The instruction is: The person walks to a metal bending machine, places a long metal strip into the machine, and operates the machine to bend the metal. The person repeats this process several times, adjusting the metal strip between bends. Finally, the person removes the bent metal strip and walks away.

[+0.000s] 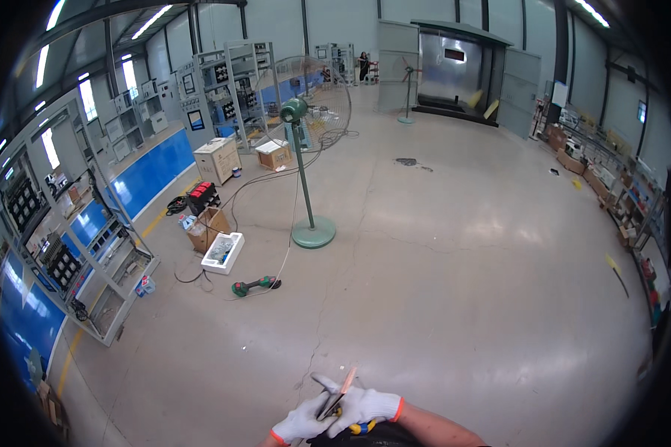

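At six o'clock, the left hand (300, 423) and right hand (367, 407), both gloved in white, are closing together around a thin flat strip (343, 389) pointing toward twelve. A green power drill (255, 285) is lying on the floor (455, 298) at ten o'clock, with a standing fan (304, 171) rising beyond it toward eleven.

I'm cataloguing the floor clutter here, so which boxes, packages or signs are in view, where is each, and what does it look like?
Wooden crate: by the blue wall, left of the fan; pale, boxy.
Cardboard box: behind the fan pole; brown with a white top.
Open carton: left of the fan base; brown.
White tray box: in front of that carton; shallow, rectangular.
Dark panel: on the grey booth, far end; small rectangle.
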`<state>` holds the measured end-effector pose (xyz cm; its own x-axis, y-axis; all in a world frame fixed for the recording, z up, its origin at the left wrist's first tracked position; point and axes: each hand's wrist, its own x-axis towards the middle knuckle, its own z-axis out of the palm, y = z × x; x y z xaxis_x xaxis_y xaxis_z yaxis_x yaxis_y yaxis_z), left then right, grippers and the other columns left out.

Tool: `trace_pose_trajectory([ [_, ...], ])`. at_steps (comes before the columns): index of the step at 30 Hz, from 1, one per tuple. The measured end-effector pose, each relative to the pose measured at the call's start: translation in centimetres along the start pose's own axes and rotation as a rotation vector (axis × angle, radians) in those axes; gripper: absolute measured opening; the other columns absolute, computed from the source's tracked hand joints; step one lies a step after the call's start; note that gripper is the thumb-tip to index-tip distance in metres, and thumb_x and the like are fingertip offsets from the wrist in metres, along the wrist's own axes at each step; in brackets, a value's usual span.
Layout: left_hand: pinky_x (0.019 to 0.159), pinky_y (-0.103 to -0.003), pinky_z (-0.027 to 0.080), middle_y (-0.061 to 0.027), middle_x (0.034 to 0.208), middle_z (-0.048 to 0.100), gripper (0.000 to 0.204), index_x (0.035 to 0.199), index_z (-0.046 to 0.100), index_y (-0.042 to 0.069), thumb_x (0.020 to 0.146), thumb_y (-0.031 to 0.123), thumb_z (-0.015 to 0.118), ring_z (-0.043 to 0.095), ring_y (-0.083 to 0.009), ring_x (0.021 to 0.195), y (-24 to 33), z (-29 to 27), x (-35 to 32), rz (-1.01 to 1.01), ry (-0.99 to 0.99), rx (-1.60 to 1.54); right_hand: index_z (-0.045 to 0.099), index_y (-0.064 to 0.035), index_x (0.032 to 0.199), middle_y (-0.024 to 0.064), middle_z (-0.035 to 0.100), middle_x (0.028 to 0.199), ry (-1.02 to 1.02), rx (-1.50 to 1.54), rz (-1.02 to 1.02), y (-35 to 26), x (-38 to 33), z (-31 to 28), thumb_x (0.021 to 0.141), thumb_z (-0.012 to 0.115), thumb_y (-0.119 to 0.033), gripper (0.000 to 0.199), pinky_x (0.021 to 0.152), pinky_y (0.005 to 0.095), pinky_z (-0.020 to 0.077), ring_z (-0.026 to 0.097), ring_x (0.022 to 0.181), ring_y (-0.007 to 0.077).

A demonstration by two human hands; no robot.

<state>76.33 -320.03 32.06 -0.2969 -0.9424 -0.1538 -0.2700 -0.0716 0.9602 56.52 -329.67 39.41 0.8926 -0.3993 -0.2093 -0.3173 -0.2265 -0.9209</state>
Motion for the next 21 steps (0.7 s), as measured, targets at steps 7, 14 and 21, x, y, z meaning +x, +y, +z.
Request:
trace_pose_trajectory([
  [7,0.086,-0.032,0.054,-0.0059,0.103,0.067,0.040,0.126,0.063,0.000,0.091,0.013,0.075,0.063,-0.0148,0.095,3.3,-7.7,29.3,-0.056,0.011,-0.083,0.073,-0.0010,0.130,0.0077,0.076,0.103,-0.140,0.121,0.366,16.4,-3.2,-33.7,0.091,0.081,-0.045,0.059,0.074,0.0326,0.0597,0.068,0.083,0.0148],
  [14,0.081,-0.028,0.053,-0.0013,0.103,0.067,0.039,0.121,0.066,0.000,0.082,-0.003,0.074,0.063,-0.0103,0.091,3.6,-16.7,57.6,-0.205,0.330,-0.248,0.080,-0.0021,0.117,0.0014,0.075,0.094,-0.081,0.517,0.717,34.3,-15.0,-65.3,0.098,0.076,-0.046,0.048,0.076,0.0267,0.0550,0.067,0.084,0.0109],
  [21,0.070,-0.032,0.052,-0.0027,0.081,0.060,0.037,0.116,0.065,0.003,0.079,0.002,0.067,0.060,-0.0147,0.074,5.7,-18.7,83.8,-0.413,0.664,0.084,0.080,-0.0007,0.112,0.0057,0.077,0.095,0.013,0.432,0.871,41.6,-3.3,-94.1,0.099,0.073,-0.036,0.038,0.079,0.0277,0.0553,0.070,0.087,0.0135],
])
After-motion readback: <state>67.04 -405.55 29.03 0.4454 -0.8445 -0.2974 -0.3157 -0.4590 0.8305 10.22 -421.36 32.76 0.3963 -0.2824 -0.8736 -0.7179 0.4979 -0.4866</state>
